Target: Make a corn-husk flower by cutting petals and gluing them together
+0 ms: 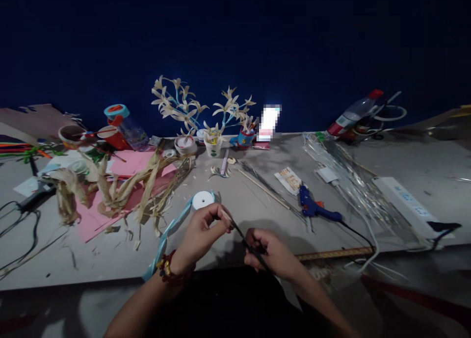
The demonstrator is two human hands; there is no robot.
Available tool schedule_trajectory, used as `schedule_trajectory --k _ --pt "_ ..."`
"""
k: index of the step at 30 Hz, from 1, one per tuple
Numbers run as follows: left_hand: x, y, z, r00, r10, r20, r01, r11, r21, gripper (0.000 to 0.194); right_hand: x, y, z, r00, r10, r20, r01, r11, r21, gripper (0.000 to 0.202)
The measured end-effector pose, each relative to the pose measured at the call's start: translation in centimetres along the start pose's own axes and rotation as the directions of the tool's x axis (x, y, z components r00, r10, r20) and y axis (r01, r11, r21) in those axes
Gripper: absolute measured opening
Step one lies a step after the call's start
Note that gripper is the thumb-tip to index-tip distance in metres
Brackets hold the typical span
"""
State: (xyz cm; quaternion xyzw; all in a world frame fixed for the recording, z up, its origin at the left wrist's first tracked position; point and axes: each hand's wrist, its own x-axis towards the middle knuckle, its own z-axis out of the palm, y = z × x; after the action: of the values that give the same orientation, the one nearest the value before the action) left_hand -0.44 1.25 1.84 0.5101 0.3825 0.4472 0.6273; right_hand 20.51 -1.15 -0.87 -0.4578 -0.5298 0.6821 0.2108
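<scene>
Near the table's front edge, my left hand [206, 232] pinches a small pale piece [226, 216] between thumb and fingertips. My right hand [267, 252] is wrapped round a long dark thin tool [246, 241], whose upper end reaches the pale piece. The tool's exact kind is too dark to tell. Just behind my left hand lies a white spool [202, 199], with light blue ribbon [164, 240] trailing left of my wrist to the table edge.
Dried husks [121, 193] lie on pink paper [88, 225] at left. Pale flowers [176, 102] stand in cups behind. To the right are wires [257, 178], a blue glue gun [318, 210], a power strip [405, 203] and a bottle [349, 115].
</scene>
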Motion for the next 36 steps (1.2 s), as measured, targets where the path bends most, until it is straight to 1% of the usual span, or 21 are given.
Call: schedule_trajectory --k 5,11,19,21,23,25,27,28,30,33,35,36 --pt "0.1 0.1 -0.1 1.0 0.006 0.008 -0.006 1.0 0.015 0.022 0.2 0.2 0.1 1.0 -0.003 0.006 0.003 1.0 -0.002 0.053" --pt "0.1 0.3 0.1 1.0 -0.004 -0.003 0.005 1.0 0.028 0.022 0.2 0.2 0.1 1.0 0.001 -0.002 -0.001 1.0 -0.014 0.056" --pt "0.2 0.3 0.0 1.0 -0.01 -0.018 0.011 0.999 0.048 0.022 0.5 1.2 0.2 0.999 -0.014 -0.03 0.013 1.0 -0.015 0.054" --pt "0.1 0.1 0.0 1.0 -0.003 -0.025 0.004 0.999 0.042 0.022 0.7 1.4 0.2 0.998 -0.003 -0.067 0.003 1.0 0.006 0.052" --pt "0.0 -0.2 -0.1 0.999 0.016 -0.038 -0.015 1.0 0.021 0.021 1.0 1.5 0.0 0.99 0.005 -0.14 -0.006 1.0 -0.007 0.05" --pt "-0.2 -0.7 -0.2 0.997 0.028 -0.066 -0.028 1.0 0.002 0.021 1.2 1.8 -0.4 0.964 -0.046 -0.263 0.009 0.99 -0.139 0.045" --pt "-0.5 -1.4 -0.5 0.996 0.028 -0.086 -0.029 1.0 -0.003 0.021 1.1 2.3 -0.8 0.915 -0.139 -0.379 0.001 0.939 -0.343 0.037" --pt "-0.7 -1.7 -0.6 0.996 0.024 -0.085 -0.024 1.0 -0.004 0.02 1.0 2.5 -1.0 0.893 -0.175 -0.415 -0.025 0.9 -0.434 0.033" --pt "-0.9 -2.4 -0.8 0.996 0.014 -0.083 -0.015 1.0 -0.01 0.019 0.5 3.0 -1.2 0.861 -0.205 -0.464 -0.107 0.82 -0.562 0.023" --pt "-1.2 -3.0 -1.0 0.998 -0.006 -0.065 0.006 1.0 -0.006 0.018 -0.3 3.4 -1.1 0.832 -0.233 -0.504 -0.228 0.685 -0.692 0.009" --pt "-1.4 -3.2 -0.9 0.999 -0.022 -0.048 0.022 1.0 0.003 0.018 -0.6 3.4 -0.9 0.824 -0.248 -0.509 -0.278 0.606 -0.745 0.008" --pt "-1.4 -3.2 -0.9 0.999 -0.025 -0.037 0.026 1.0 0.006 0.019 -0.6 3.3 -0.8 0.825 -0.246 -0.509 -0.294 0.582 -0.758 0.007"
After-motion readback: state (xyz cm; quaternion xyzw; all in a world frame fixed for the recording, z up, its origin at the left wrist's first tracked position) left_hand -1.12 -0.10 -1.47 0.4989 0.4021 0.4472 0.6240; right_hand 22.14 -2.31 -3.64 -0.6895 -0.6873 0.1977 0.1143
